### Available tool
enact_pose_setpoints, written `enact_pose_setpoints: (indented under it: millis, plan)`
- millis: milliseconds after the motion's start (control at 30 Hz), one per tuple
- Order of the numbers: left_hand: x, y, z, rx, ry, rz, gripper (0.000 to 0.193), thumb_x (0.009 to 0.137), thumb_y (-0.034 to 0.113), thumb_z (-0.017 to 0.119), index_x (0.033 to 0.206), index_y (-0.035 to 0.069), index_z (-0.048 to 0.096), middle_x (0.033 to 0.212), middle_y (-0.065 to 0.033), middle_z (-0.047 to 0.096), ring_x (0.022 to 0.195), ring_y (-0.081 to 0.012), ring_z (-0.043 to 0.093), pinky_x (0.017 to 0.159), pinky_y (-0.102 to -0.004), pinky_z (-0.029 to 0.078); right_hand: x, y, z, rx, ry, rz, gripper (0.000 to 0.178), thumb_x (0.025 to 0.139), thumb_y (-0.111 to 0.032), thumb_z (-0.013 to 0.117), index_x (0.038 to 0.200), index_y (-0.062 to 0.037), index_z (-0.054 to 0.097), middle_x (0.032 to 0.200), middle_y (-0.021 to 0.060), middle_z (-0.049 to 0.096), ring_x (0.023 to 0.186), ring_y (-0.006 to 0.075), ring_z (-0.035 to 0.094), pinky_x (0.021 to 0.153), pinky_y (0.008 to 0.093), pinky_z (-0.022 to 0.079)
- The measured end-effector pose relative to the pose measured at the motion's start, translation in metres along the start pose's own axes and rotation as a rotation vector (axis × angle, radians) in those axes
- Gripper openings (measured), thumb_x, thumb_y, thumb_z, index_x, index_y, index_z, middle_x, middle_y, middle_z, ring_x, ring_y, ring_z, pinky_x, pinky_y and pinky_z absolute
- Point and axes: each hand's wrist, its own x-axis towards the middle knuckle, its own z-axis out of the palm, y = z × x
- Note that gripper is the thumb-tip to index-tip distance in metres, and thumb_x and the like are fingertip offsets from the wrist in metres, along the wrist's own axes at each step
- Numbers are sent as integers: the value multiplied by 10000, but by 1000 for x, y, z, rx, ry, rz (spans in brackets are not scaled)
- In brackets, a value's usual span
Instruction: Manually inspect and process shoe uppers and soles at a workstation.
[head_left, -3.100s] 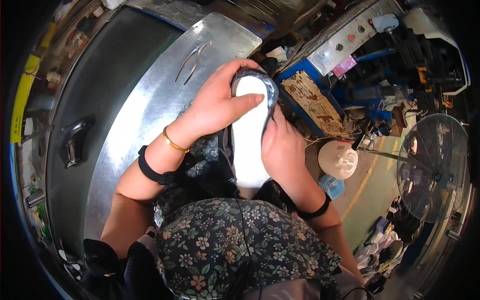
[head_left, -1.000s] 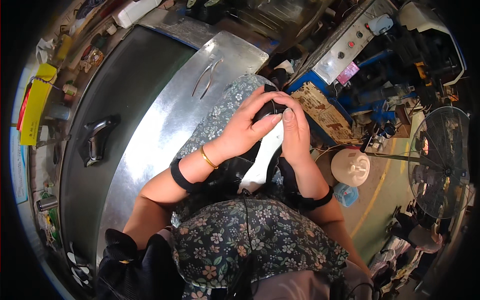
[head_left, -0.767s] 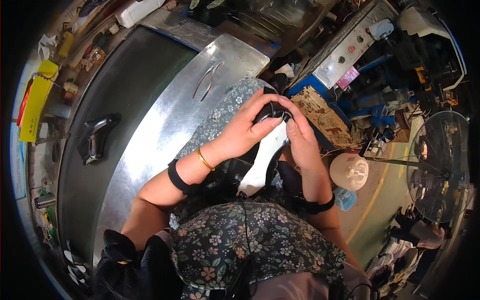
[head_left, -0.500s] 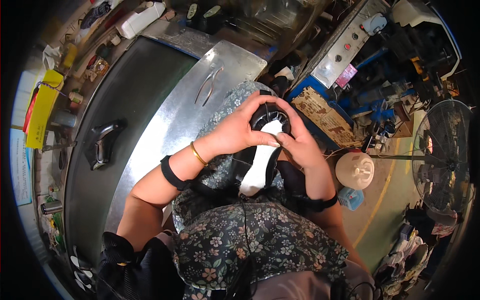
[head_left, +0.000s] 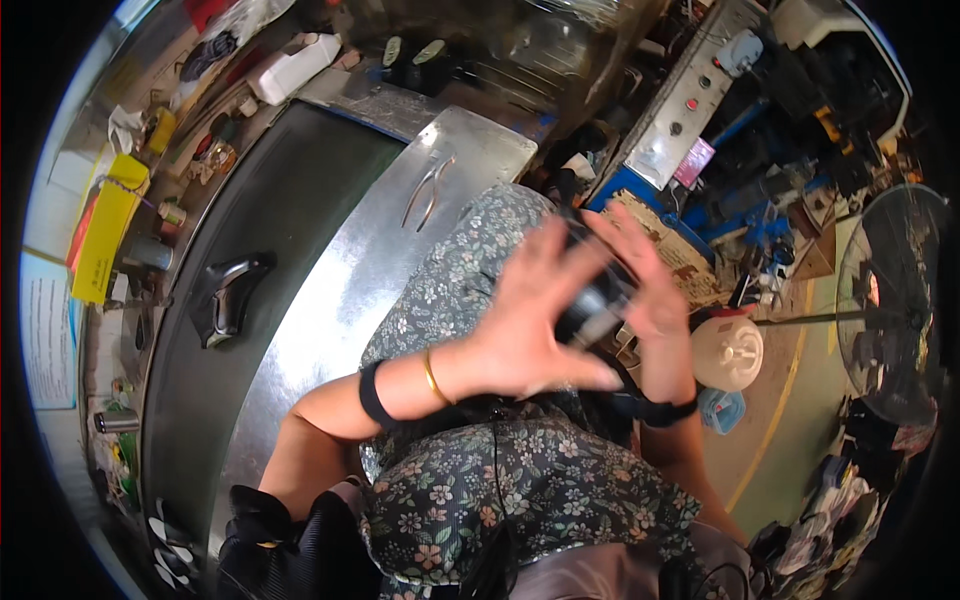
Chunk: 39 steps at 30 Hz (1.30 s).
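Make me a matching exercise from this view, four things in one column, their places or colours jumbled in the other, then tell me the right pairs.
Things:
1. black item, blurred
2. pliers
3. cream jug
4. bangle

Places or colours:
A. on the floor, beside the light blue tub
B. gold
C. between the left hand and the right hand
D. on the shiny metal sheet

Right pairs: 1-C, 2-D, 3-A, 4-B
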Motion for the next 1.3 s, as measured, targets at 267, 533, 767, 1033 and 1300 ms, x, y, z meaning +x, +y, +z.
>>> enact_pose_setpoints:
  millis: [267,533,767,1033,1300]
  plan:
    - [-14,-28,2,-248,-152,255,365,851,267,683,1156,76,625,1234,-152,606,1044,-328,630,860,-379,524,-134,-18,-29,-104,450,424,828,750,-417,647,1376,59,389,1293,211,537,1172,309,556,1035,407,418]
    - [-22,-105,-7,62,388,-210,310,924,188,561,1173,5,579,1127,-187,624,1039,-360,603,894,-395,473,-149,41,-37,88,907,101,583,871,-367,537,1262,65,514,1241,199,582,1133,322,578,1027,426,429]
    - [-40,-110,6,191,473,-273,435,859,159,606,1260,26,502,1204,-177,590,1073,-353,574,925,-419,447,73,34,-47,186,635,-30,505,932,-362,496,1261,19,535,1244,160,591,1138,288,579,1015,410,434]
    - [-24,-112,10,264,383,-189,304,806,120,641,1107,77,625,1214,-133,563,1053,-330,552,884,-407,438,299,157,-145,-875,325,145,660,846,-233,703,1362,52,407,1216,174,587,1101,213,571,960,324,432]
    - [-30,-111,7,228,376,-212,291,809,156,655,1091,87,645,1227,-142,567,1058,-340,555,893,-412,446,117,99,-125,-870,182,203,320,922,-148,624,1171,50,588,1108,75,652,985,137,613,855,271,488]
